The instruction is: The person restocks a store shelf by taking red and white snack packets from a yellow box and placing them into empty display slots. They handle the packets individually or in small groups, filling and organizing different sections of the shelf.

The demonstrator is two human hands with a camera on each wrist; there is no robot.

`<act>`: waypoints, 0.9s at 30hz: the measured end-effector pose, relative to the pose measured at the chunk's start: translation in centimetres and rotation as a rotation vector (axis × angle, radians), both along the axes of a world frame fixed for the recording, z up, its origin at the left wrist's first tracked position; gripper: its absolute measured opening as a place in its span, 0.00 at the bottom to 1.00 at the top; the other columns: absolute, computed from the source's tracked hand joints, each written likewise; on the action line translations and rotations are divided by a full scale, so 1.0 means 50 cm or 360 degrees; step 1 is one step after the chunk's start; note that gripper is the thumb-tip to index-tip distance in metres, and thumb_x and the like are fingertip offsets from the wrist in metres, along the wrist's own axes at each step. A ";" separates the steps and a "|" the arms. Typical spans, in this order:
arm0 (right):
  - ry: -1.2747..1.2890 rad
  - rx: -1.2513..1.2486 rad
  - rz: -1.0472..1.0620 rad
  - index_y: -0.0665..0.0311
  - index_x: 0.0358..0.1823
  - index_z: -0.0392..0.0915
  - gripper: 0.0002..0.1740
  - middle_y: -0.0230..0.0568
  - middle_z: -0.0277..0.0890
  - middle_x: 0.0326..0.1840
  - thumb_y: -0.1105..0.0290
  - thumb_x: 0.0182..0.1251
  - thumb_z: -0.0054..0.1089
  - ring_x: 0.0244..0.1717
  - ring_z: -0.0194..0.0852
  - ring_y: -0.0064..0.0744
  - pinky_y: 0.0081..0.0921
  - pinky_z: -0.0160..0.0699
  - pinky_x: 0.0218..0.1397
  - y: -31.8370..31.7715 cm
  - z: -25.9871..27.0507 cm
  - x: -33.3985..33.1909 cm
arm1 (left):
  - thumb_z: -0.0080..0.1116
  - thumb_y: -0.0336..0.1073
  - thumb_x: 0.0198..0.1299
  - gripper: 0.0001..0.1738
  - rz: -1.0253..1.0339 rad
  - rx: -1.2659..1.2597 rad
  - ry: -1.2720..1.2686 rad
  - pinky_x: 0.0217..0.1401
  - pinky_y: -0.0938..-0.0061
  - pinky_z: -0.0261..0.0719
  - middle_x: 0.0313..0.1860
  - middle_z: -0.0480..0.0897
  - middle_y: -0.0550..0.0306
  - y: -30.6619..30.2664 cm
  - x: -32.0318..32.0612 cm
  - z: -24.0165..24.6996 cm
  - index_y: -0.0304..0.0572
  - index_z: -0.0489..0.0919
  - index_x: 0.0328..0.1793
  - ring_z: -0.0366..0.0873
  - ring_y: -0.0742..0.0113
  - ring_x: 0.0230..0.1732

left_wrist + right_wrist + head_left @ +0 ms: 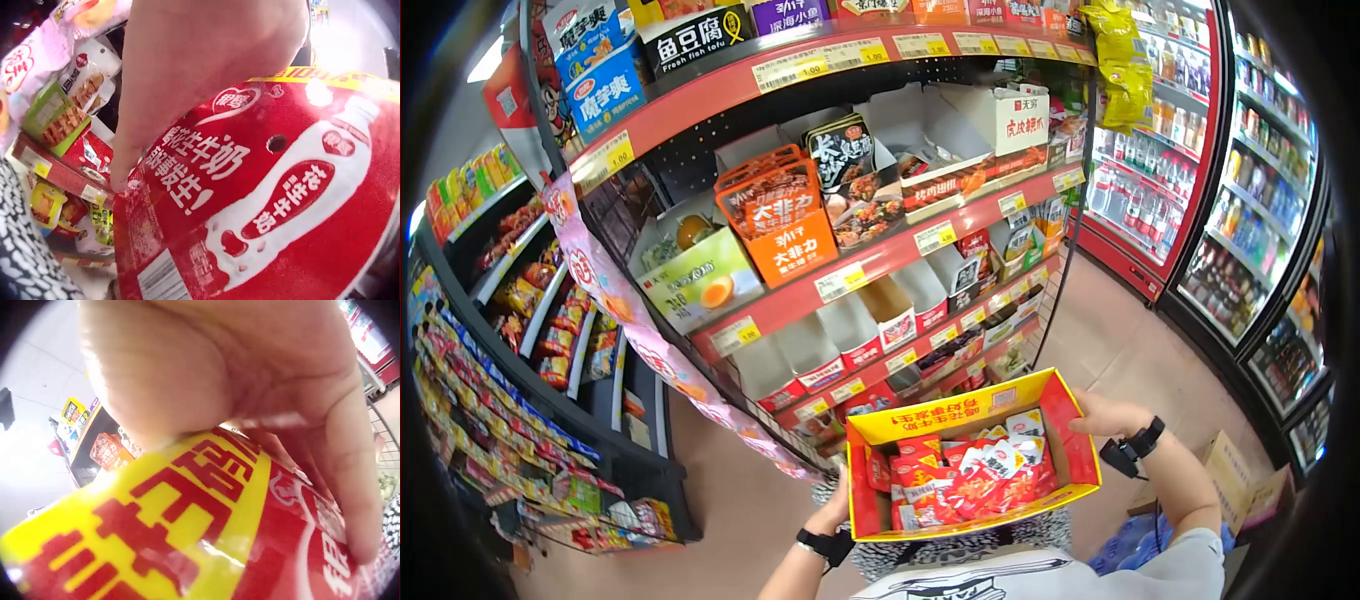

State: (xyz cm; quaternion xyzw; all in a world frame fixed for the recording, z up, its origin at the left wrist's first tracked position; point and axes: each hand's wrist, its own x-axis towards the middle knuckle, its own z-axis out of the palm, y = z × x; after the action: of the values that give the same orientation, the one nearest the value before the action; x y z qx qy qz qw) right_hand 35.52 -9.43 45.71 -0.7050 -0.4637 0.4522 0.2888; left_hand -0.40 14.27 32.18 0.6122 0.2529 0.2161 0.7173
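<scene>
Display box (945, 412), yellow inside with red outer walls, held at chest height between both hands, just in front of the red store shelves (870, 262) and clear of them. Left hand (832, 512) grips the box's near left corner: one digit pressed flat down the red printed side, the rest tucked under and out of sight. Right hand (1103, 413) clasps the far right corner, thumb over the yellow rim, a finger laid down the red wall outside. Red and white snack packets (970, 478) lie loose in the box, heaped toward the near side. Orange carton (785, 228) sits on the shelf above, a green one (700, 280) just left of it. Drinks fridge (1250, 210) stands to the right, well apart
</scene>
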 end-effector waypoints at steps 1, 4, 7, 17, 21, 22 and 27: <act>-0.0086 0.0104 0.0043 0.68 0.66 0.58 0.32 0.47 0.69 0.59 0.76 0.58 0.53 0.62 0.65 0.36 0.30 0.62 0.66 -0.002 -0.041 0.029 | 0.29 0.69 0.65 0.45 0.0028 -0.0035 -0.0027 0.73 0.62 0.55 0.72 0.60 0.50 -0.010 0.020 0.010 0.41 0.53 0.75 0.58 0.58 0.71; -0.0042 0.0208 0.0184 0.68 0.66 0.58 0.33 0.48 0.69 0.60 0.75 0.57 0.55 0.62 0.64 0.36 0.30 0.62 0.67 0.028 -0.041 0.053 | 0.28 0.69 0.64 0.45 0.0178 -0.0157 -0.0106 0.73 0.62 0.55 0.72 0.60 0.50 -0.051 0.011 0.021 0.41 0.53 0.75 0.58 0.58 0.71; -0.0031 0.0209 0.0322 0.69 0.66 0.57 0.33 0.48 0.68 0.60 0.75 0.57 0.54 0.62 0.64 0.37 0.30 0.61 0.67 0.070 -0.086 0.085 | 0.28 0.70 0.64 0.46 0.0383 -0.0298 -0.0180 0.73 0.62 0.55 0.72 0.60 0.50 -0.047 0.137 0.134 0.41 0.53 0.75 0.58 0.57 0.71; -0.0027 0.0389 0.0808 0.71 0.62 0.58 0.29 0.55 0.70 0.53 0.75 0.56 0.49 0.56 0.71 0.45 0.32 0.68 0.59 0.239 -0.127 -0.001 | 0.25 0.72 0.63 0.47 0.0838 -0.0604 -0.0245 0.74 0.61 0.54 0.72 0.60 0.50 -0.290 -0.134 0.118 0.41 0.52 0.75 0.58 0.57 0.71; -0.0111 0.0390 0.0808 0.70 0.61 0.60 0.28 0.56 0.71 0.53 0.74 0.57 0.49 0.57 0.70 0.48 0.34 0.67 0.59 0.262 -0.152 -0.043 | 0.22 0.73 0.62 0.49 0.0960 -0.0641 -0.0259 0.72 0.60 0.60 0.71 0.61 0.49 -0.302 -0.190 0.083 0.41 0.52 0.75 0.61 0.56 0.70; -0.0046 0.0339 0.0751 0.70 0.62 0.60 0.28 0.53 0.70 0.56 0.75 0.56 0.49 0.60 0.67 0.43 0.31 0.63 0.63 0.263 -0.150 -0.054 | 0.22 0.73 0.62 0.49 0.0957 -0.0643 -0.0248 0.72 0.60 0.60 0.71 0.61 0.49 -0.295 -0.196 0.074 0.41 0.52 0.75 0.61 0.56 0.70; -0.0207 0.0493 0.0606 0.66 0.61 0.57 0.27 0.62 0.72 0.52 0.69 0.61 0.51 0.56 0.71 0.56 0.39 0.71 0.55 0.183 -0.098 -0.069 | 0.19 0.74 0.61 0.48 0.0771 -0.0805 -0.0343 0.71 0.57 0.63 0.71 0.61 0.49 -0.255 -0.206 0.048 0.46 0.52 0.75 0.62 0.52 0.70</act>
State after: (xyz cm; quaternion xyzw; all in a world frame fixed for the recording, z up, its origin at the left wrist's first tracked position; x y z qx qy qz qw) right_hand 32.09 -0.26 40.80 -0.5798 -0.6697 0.3756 0.2726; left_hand -10.72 1.52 34.58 0.3116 0.3589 0.3737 0.7966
